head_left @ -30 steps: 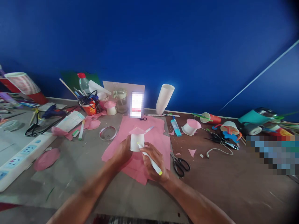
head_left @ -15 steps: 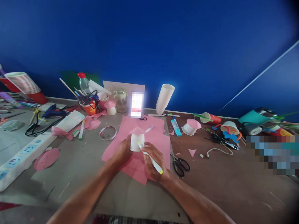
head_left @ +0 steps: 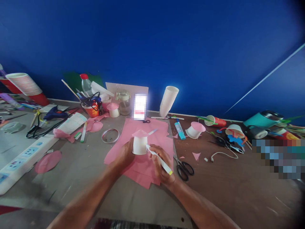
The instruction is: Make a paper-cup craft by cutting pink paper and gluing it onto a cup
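Note:
A white paper cup point(head_left: 139, 145), topped by a pink paper piece point(head_left: 140, 133), is gripped at its left side by my left hand point(head_left: 128, 151). My right hand point(head_left: 162, 160) is closed around a white marker with a yellow end point(head_left: 162, 163). The marker's tip is at the cup's right side, close to a faint yellow mark; I cannot tell whether it touches. Beneath both hands lie sheets of pink paper point(head_left: 140, 175). Black-handled scissors point(head_left: 184, 168) rest to the right of my right hand.
Behind the paper stand a stack of white cups point(head_left: 168, 101) and a glass jar point(head_left: 124, 103). A roll of tape point(head_left: 110, 136) and a white power strip point(head_left: 26, 159) lie left. Another pink-topped cup point(head_left: 195, 130) and a teal flask point(head_left: 262, 120) are on the right.
My right hand has moved right with the marker, whose tip has gone from the middle of the cup's wall to its right side. My left hand stays on the cup.

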Demonstrator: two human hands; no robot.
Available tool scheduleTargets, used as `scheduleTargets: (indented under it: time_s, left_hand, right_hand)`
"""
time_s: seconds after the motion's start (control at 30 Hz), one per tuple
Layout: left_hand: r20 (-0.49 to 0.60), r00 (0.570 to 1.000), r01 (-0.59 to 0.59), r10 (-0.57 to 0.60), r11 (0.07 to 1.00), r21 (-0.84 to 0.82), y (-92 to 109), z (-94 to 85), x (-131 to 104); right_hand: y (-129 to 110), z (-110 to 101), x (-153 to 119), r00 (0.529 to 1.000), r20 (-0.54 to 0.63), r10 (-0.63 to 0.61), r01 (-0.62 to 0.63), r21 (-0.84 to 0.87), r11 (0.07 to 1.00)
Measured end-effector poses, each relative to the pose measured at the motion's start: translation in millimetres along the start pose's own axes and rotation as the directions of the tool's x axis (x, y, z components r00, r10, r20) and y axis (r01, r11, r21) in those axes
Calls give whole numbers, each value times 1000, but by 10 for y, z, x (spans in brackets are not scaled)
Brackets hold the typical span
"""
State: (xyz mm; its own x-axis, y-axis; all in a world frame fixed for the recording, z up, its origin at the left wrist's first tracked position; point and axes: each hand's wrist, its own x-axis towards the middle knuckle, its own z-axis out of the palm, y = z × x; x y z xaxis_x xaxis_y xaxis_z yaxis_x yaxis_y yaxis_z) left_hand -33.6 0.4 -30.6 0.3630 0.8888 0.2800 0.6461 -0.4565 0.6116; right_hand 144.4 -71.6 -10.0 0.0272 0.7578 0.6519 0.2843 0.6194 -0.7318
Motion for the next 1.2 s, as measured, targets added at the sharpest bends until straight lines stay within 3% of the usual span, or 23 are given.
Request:
scheduleTargets:
  time_s: [0.7, 0.9, 1.2]
  left_hand:
    - [-19, 1000, -24, 23, 1000, -3, -15, 21, -8]
    - [-32, 998, -47, 47, 999, -5, -24, 35, -13]
    - [-39, 998, -49, 50, 999, 23, -45, 47, -30]
  right_hand:
    - [11, 39, 42, 1000, 16, -25, 25, -7, 1000]
    - [2, 51, 41, 992, 20, -127, 128, -45, 991]
    - [49, 67, -2, 999, 6, -36, 36, 1, 999]
